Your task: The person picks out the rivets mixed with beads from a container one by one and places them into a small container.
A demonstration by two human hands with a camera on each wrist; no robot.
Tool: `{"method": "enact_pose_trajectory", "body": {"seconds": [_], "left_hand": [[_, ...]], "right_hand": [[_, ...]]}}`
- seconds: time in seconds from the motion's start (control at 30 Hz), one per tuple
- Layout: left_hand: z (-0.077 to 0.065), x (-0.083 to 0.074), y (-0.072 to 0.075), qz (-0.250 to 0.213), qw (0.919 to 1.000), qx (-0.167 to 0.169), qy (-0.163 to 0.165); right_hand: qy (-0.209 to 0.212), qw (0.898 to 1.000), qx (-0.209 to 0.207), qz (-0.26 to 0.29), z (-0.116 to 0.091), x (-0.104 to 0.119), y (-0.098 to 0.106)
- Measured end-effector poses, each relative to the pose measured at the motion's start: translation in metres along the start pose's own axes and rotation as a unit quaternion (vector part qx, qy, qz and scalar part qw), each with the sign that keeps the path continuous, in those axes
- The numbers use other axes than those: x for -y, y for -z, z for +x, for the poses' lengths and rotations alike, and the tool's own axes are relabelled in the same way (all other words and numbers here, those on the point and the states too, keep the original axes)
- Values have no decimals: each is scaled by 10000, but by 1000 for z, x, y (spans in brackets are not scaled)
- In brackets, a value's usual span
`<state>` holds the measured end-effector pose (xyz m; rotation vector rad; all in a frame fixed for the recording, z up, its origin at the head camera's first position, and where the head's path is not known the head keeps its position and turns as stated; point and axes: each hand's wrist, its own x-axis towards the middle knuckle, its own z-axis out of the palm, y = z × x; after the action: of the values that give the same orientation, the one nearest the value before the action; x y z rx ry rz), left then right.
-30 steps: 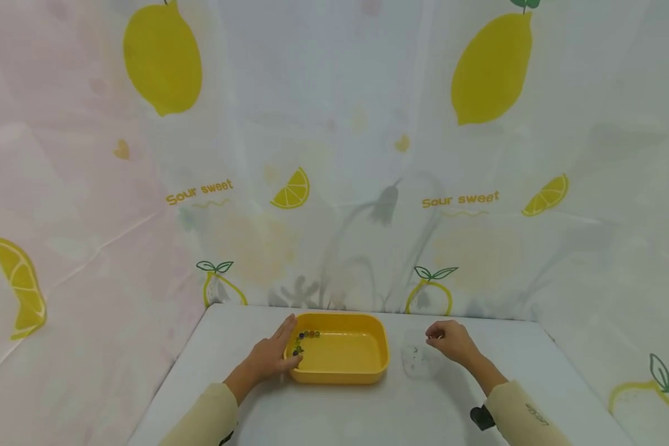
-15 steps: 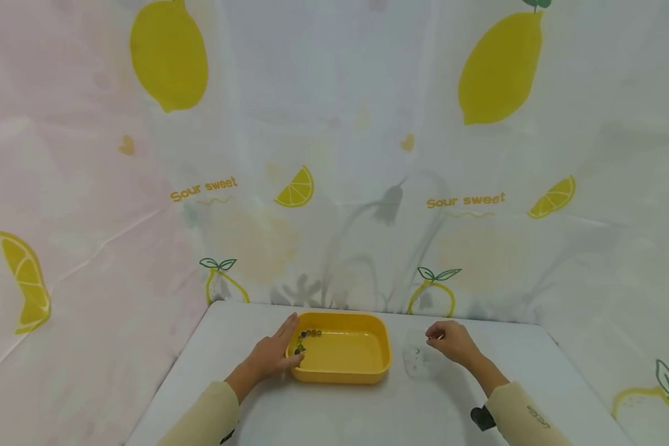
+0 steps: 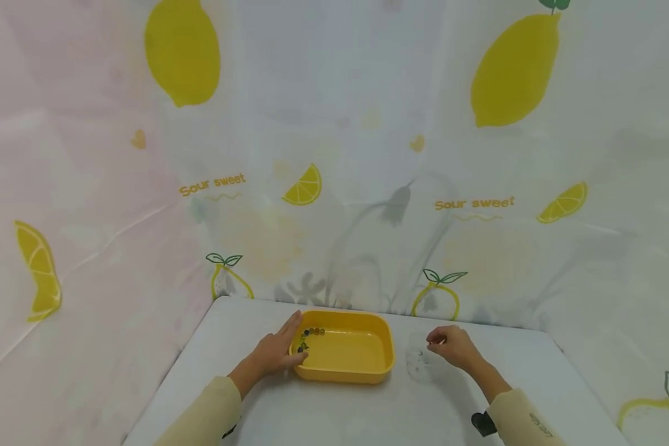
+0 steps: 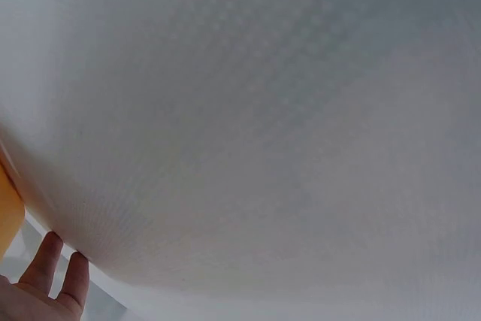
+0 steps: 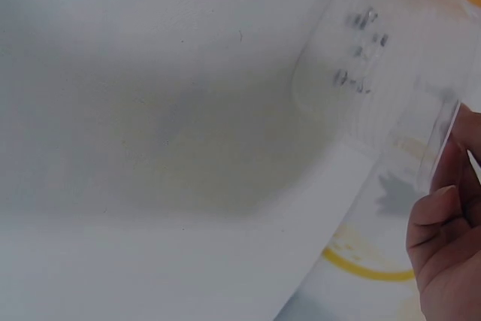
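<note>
A yellow rectangular tray stands on the white table. My left hand rests against its left side, fingers extended along the outside and thumb over the rim. Inside, a short curved row of small coloured glass marbles lies along the tray's left and back-left sides. To the tray's right is a clear plastic cup with small dark marks on it. My right hand has its fingers curled at the cup's rim, pinching it; in the right wrist view the fingertips overlap that rim.
The white table ends at a printed lemon curtain behind and on both sides. A dark object shows at my right sleeve. In the left wrist view the pale table surface fills most of the frame.
The head view has shifted slightly, so the whole scene sits a little further right. Both hands keep their places at the tray and the cup.
</note>
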<state>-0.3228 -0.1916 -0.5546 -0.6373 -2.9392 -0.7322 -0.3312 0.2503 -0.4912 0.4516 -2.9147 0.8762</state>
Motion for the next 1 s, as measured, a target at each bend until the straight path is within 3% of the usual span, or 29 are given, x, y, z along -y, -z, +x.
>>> {"method": "enact_pose_trajectory", "body": {"seconds": [0.3,0.5,0.73,0.87,1.0], "left_hand": [[-4,-3,-3,-25,10000,63,47],[-1,1,-1,57,10000,-36,-17],[1,3,1,164,9998,-56,-95],[1,1,1,80,9999,13,-86],[1,0,0,80,10000,25,-37]], "right_hand": [[149,9998,66,-65,-3,-3,-4],[260,9988,-395,-105,-2,0,2],[359,9844,-1260,-1171,-12,-8,15],[470,9708,-1427,-1869,-21,-18,22],[523,9620,-1501,-2220,-32,-29,23]]}}
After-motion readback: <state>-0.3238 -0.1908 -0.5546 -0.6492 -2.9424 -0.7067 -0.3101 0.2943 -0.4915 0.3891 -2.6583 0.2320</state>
